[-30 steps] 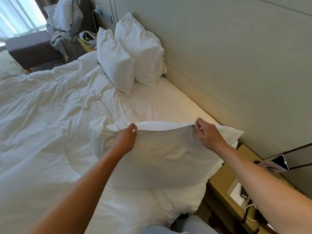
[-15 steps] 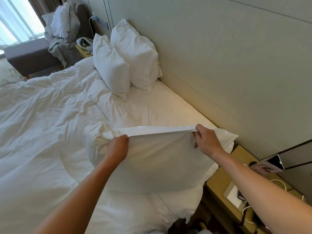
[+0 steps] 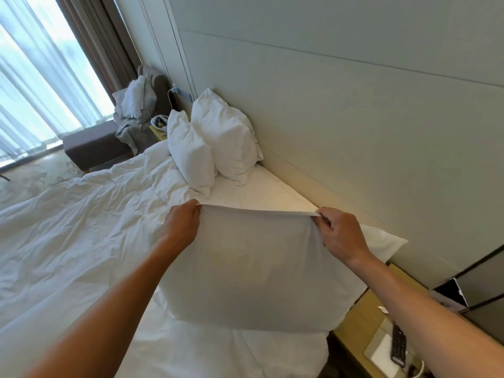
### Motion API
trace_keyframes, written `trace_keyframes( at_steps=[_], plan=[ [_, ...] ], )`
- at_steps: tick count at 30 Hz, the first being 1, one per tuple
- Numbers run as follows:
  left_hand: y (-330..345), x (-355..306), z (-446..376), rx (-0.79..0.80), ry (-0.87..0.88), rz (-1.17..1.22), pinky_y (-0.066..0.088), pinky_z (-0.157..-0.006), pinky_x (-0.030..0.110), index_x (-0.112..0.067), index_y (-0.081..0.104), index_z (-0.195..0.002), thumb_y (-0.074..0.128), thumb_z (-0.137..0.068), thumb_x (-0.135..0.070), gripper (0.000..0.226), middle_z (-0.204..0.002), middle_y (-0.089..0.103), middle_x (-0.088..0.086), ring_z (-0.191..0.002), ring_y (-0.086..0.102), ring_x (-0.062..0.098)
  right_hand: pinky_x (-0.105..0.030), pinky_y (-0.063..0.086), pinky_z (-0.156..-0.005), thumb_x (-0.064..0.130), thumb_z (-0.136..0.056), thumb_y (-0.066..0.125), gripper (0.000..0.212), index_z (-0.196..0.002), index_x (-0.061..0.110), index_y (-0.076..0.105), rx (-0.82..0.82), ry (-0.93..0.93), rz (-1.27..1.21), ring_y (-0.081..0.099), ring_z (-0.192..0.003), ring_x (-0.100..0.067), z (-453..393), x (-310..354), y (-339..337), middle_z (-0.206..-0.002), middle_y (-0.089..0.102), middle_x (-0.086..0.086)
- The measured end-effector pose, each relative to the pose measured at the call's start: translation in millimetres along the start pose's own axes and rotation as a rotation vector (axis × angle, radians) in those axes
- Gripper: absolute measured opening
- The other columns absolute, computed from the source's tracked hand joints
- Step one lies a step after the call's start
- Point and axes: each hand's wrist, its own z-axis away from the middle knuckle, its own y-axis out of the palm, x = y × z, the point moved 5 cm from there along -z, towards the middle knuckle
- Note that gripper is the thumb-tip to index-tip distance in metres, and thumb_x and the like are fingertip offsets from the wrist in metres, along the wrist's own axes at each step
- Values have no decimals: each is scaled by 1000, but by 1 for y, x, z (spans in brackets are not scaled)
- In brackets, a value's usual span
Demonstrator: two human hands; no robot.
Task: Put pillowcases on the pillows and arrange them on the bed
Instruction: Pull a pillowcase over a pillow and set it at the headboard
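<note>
Two hands up at the near side of the bed (image 3: 68,241), and both have the same pillowcase (image 3: 253,274). Left hand (image 3: 181,227) pinches the top hem at its left corner, fingers curled over the cloth; right hand (image 3: 339,236) pinches the same hem at the right corner, thumb and fingers closed on the fold. Hem is pulled taut between them, and the case hangs below the hands, over the bed's near edge. A white corner of pillow (image 3: 384,244) pokes out just right of the right hand, by the headboard wall. Farther up the bed, well apart from the hands, two pillows (image 3: 212,148) stand propped against the wall. Rumpled duvet (image 3: 81,219) spreads to the left. At lower right, a nightstand (image 3: 362,317) with a remote (image 3: 398,347) lying on it.
</note>
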Motion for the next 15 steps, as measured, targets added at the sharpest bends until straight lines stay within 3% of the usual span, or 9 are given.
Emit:
trace_keyframes(
  at_steps=[5,10,15],
  plan=[
    [5,-75,-11,-2,83,-40,54,-75,39,-15,65,-84,41,-107,-24,34,-80,68,7,-76,65,26,-39,57,-60,33,-105,60,30,-76,27,64,-58,24,21,65,-59,-12,5,-19,-71,-67,64,11],
    [27,-140,-19,-28,178,-19,46,-60,31,-27,54,-70,44,-106,-23,37,-69,64,-1,-64,61,15,-41,58,-64,30,-105,59,36,-71,20,60,-101,75,14,67,-51,-11,17,-56,-126,-59,62,6],
    [46,-186,-33,7,242,5,58,-68,48,-17,58,-74,44,-104,-20,33,-66,66,3,-65,64,23,-36,58,-66,26,-104,60,37,-68,24,56,-169,111,-1,67,-48,-1,27,-88,-161,-60,64,10]
  ],
)
